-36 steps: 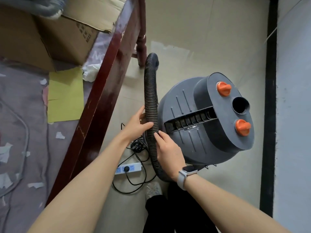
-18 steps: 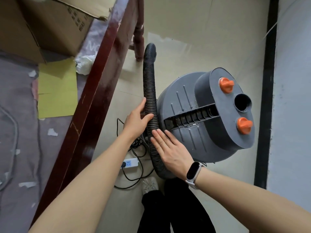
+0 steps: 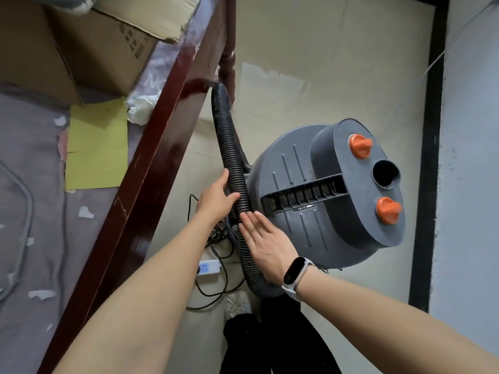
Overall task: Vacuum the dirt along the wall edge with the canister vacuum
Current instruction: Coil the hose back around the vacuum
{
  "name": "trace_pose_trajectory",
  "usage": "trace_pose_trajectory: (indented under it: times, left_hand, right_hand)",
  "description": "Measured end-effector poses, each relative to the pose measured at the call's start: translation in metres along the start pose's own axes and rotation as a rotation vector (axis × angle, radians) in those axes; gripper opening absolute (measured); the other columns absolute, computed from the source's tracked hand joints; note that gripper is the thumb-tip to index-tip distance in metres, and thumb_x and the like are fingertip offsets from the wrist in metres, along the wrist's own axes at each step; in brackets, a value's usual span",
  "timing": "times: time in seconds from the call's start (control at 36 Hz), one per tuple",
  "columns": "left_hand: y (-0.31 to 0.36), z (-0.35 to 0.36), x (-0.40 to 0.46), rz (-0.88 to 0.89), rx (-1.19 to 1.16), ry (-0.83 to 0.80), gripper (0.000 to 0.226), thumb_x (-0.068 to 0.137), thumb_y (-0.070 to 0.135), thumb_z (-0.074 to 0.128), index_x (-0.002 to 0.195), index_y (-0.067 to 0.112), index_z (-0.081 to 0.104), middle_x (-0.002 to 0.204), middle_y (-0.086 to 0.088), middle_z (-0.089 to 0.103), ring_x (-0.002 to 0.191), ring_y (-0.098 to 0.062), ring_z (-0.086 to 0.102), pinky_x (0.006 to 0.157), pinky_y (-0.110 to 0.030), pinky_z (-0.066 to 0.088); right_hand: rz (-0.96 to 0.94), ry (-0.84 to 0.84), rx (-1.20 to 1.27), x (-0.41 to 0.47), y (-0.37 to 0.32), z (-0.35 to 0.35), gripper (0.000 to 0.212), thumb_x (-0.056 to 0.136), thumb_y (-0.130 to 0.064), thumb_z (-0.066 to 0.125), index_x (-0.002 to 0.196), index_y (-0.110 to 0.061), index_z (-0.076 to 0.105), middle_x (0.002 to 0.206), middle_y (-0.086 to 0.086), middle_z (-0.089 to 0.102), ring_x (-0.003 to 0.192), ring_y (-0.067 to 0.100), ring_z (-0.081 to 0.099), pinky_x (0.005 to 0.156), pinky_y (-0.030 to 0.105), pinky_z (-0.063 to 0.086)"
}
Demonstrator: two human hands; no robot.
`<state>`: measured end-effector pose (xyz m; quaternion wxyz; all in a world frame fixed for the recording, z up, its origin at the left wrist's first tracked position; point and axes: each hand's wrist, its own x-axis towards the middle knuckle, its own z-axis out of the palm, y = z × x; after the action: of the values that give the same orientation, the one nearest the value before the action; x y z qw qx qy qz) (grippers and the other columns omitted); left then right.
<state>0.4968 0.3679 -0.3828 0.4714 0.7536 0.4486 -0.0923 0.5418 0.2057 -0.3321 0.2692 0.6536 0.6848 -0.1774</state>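
A grey canister vacuum (image 3: 305,225) with two orange knobs and a round port on its top stands on the beige floor near the wall. Its black ribbed hose (image 3: 229,155) arcs up along the canister's left side toward the table leg. My left hand (image 3: 216,201) grips the hose from the left, thumb across the ribs. My right hand (image 3: 267,244) lies flat with straight fingers against the hose and the canister's side, fingertips pointing up-left. A dark band sits on that wrist.
A dark red wooden table edge (image 3: 151,168) runs diagonally at left, carrying a cardboard box (image 3: 89,47) and yellow paper (image 3: 97,147). A white power strip (image 3: 209,267) and black cables lie on the floor below the hose. A black baseboard (image 3: 426,184) lines the wall at right.
My right hand has flattened out and slid down along the hose and canister side. The left hand keeps its hold on the hose. The view has shifted slightly.
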Motion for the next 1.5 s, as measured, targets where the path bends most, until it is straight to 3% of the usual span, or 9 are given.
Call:
trace_pose_trajectory:
  times: [0.11, 0.25, 0.42, 0.56, 0.69, 0.83, 1.0, 1.31, 1.5]
  left_hand:
    - [0.001, -0.004, -0.009, 0.013, -0.125, -0.035, 0.059, 0.094, 0.022, 0.059, 0.149, 0.020, 0.036, 0.142, -0.004, 0.052, 0.133, -0.019, 0.046, 0.107, -0.031, 0.036]
    - [0.011, 0.001, -0.014, -0.059, -0.269, -0.015, 0.047, 0.096, 0.022, 0.055, 0.142, 0.014, 0.045, 0.136, -0.008, 0.055, 0.128, -0.019, 0.049, 0.108, -0.036, 0.038]
    - [0.025, 0.012, 0.015, -0.188, -0.481, 0.035, 0.052, 0.096, 0.025, 0.056, 0.140, 0.009, 0.033, 0.129, -0.008, 0.055, 0.109, -0.021, 0.056, 0.087, -0.034, 0.046]
    - [0.028, 0.016, 0.063, -0.238, -0.532, 0.167, 0.059, 0.091, 0.029, 0.065, 0.139, 0.010, 0.035, 0.122, -0.011, 0.055, 0.108, -0.028, 0.057, 0.095, -0.041, 0.048]
    - [0.040, 0.002, 0.114, -0.210, -0.551, 0.280, 0.058, 0.083, 0.031, 0.072, 0.127, 0.002, 0.047, 0.116, -0.028, 0.059, 0.086, -0.030, 0.058, 0.073, -0.039, 0.048]
    - [0.082, -0.019, 0.144, -0.255, -0.665, 0.295, 0.106, 0.074, 0.042, 0.081, 0.152, 0.011, 0.016, 0.119, -0.015, 0.055, 0.080, -0.024, 0.063, 0.060, -0.033, 0.051]
    - [0.159, -0.037, 0.128, -0.014, -0.353, 0.055, 0.039, 0.081, 0.016, 0.073, 0.116, 0.029, 0.060, 0.080, 0.004, 0.066, 0.057, -0.006, 0.059, 0.052, -0.021, 0.047]
    - [0.200, -0.027, 0.091, 0.247, -0.270, -0.026, 0.059, 0.079, 0.007, 0.071, 0.118, 0.049, 0.055, 0.075, 0.008, 0.059, 0.057, -0.002, 0.051, 0.055, -0.016, 0.043]
    - [0.199, -0.028, 0.088, 0.275, -0.322, -0.029, 0.059, 0.080, 0.003, 0.070, 0.113, 0.050, 0.056, 0.078, 0.006, 0.059, 0.060, -0.005, 0.050, 0.057, -0.014, 0.044]
  right_hand:
    - [-0.042, 0.081, 0.083, -0.014, 0.014, -0.005, 0.058, 0.102, -0.018, 0.023, 0.152, 0.002, 0.001, 0.160, 0.025, 0.001, 0.149, 0.036, -0.006, 0.115, 0.044, -0.017]
    - [-0.018, 0.319, 0.183, -0.036, 0.044, -0.027, 0.056, 0.089, -0.034, 0.055, 0.141, -0.013, 0.050, 0.144, 0.014, 0.050, 0.138, 0.030, 0.041, 0.112, 0.054, 0.033]
    - [0.128, 0.320, 0.318, -0.033, 0.113, -0.038, 0.062, 0.100, -0.043, 0.034, 0.155, -0.019, 0.017, 0.162, 0.008, 0.017, 0.150, 0.028, 0.006, 0.119, 0.055, 0.002]
    - [0.224, 0.418, 0.390, -0.012, 0.168, -0.032, 0.061, 0.100, -0.040, 0.038, 0.154, -0.017, 0.021, 0.160, 0.008, 0.022, 0.150, 0.027, 0.012, 0.119, 0.055, 0.005]
    - [0.284, 0.401, 0.487, 0.003, 0.218, -0.014, 0.060, 0.101, -0.035, 0.036, 0.155, -0.019, 0.014, 0.163, 0.006, 0.014, 0.150, 0.022, 0.009, 0.120, 0.049, 0.008]
    - [0.356, 0.446, 0.733, 0.008, 0.267, -0.003, 0.059, 0.101, -0.030, 0.042, 0.154, -0.016, 0.020, 0.162, 0.005, 0.017, 0.149, 0.020, 0.014, 0.120, 0.044, 0.013]
    - [0.346, 0.484, 0.919, 0.029, 0.314, -0.009, 0.066, 0.096, -0.017, 0.054, 0.153, -0.009, 0.021, 0.160, 0.010, 0.021, 0.148, 0.022, 0.020, 0.119, 0.036, 0.018]
    - [0.237, 0.394, 0.700, 0.083, 0.362, -0.029, 0.097, 0.086, -0.022, 0.071, 0.155, -0.028, 0.004, 0.163, 0.010, 0.000, 0.149, 0.028, 0.011, 0.116, 0.046, 0.026]
    - [0.140, 0.597, 0.452, 0.082, 0.383, -0.038, 0.036, 0.084, -0.022, 0.064, 0.118, -0.013, 0.055, 0.115, 0.010, 0.060, 0.109, 0.031, 0.055, 0.097, 0.041, 0.034]
